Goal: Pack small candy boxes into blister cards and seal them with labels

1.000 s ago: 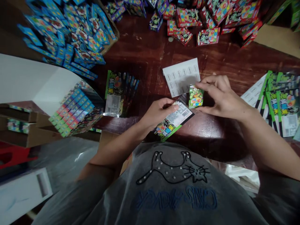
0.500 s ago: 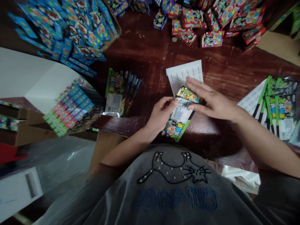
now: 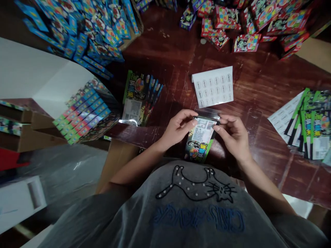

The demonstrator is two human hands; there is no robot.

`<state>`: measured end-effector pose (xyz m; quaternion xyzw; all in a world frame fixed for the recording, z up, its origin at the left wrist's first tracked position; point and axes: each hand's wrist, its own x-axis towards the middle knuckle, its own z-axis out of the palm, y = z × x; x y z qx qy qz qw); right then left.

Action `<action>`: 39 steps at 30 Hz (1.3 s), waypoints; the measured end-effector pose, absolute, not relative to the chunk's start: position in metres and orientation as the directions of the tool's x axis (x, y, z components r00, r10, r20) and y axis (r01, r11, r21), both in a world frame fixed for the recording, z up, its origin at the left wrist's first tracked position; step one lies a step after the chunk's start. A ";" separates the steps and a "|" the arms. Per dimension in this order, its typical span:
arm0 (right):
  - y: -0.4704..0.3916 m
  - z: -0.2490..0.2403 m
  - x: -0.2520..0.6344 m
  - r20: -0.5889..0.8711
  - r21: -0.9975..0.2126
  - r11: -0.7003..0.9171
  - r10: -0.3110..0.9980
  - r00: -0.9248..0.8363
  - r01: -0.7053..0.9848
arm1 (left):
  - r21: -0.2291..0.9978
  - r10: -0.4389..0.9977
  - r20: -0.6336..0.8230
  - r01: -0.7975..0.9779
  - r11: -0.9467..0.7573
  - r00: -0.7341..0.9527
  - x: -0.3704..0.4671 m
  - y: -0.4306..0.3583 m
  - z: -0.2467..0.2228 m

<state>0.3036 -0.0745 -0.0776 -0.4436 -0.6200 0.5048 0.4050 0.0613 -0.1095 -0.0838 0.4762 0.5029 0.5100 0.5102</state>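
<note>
Thumb and fingers of the left hand (image 3: 177,129) close on the far left corner of a green-and-black candy packet (image 3: 199,144), and the right hand (image 3: 234,136) pinches the far right corner in the same way. The packet slants between the two hands, just beyond the front of the grey shirt (image 3: 192,213), near the table's close edge; whether its underside touches the dark red-brown table (image 3: 176,65) cannot be told. A clear plastic flap (image 3: 207,112) sticks out at its far end, past a dark strip running from hand to hand. White printed label (image 3: 203,131) covers much of the half nearer the fingertips, while the coloured print shows at the end toward the shirt.

Just beyond the packet, a white sheet of oval stickers (image 3: 216,89) lies on the table, printed in rows. To the left, well apart from the left hand, sits a glossy clear-wrapped packet (image 3: 134,98) with slim blue-edged pieces fanned along its right side. Beyond the right hand, at the right edge, overlapping green-and-black packets (image 3: 318,127) partly cover more sticker sheets (image 3: 281,117).

Farther off are a heap of blue boxes (image 3: 103,31), a few purple boxes (image 3: 188,18) and scattered red boxes (image 3: 247,43). At left, small boxes in coloured rows (image 3: 84,115) stand beside a white panel (image 3: 49,74).
</note>
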 end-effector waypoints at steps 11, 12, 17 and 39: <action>-0.072 -0.070 0.296 0.135 -0.944 0.210 0.950 -0.283 0.254 | 0.984 0.982 -0.169 -0.078 0.163 -0.082 0.065 -0.093 -0.071; -0.071 -0.067 0.296 0.122 -0.947 0.201 0.947 -0.298 0.251 | 0.985 0.985 -0.165 -0.051 0.163 -0.042 0.063 -0.093 -0.068; -0.058 -0.048 0.289 -0.060 -0.970 0.019 0.947 -0.315 0.242 | 0.978 0.979 -0.204 0.053 0.202 0.024 0.055 -0.088 -0.052; 0.132 -0.074 0.311 0.205 -0.587 0.672 0.663 -0.720 0.451 | 0.744 0.974 0.228 0.641 -0.187 0.020 0.044 0.003 -0.067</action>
